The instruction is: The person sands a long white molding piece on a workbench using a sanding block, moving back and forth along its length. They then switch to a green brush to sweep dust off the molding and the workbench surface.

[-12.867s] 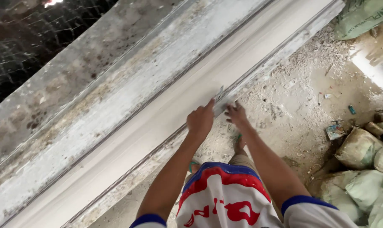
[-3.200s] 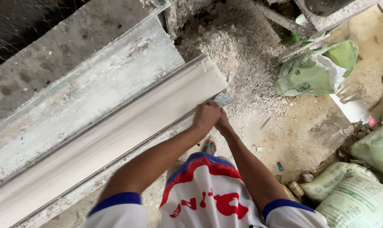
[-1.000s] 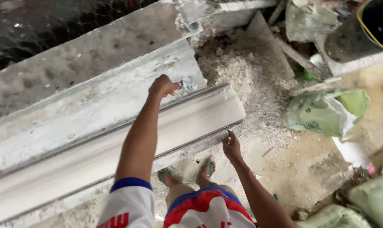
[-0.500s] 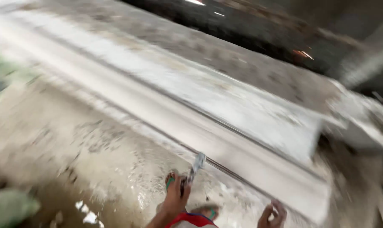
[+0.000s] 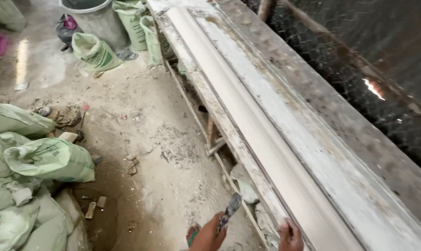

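The scraper [image 5: 231,210] is now gripped in the left hand [image 5: 207,235], clear of the long white moulding [image 5: 247,121]; the right hand [image 5: 290,236], open, has been brought onto the moulding's edge.

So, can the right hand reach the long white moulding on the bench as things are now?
Probably yes. The right hand is already at the near edge of the long white moulding, and nothing lies between them. The left hand holds a scraper, away from that path.
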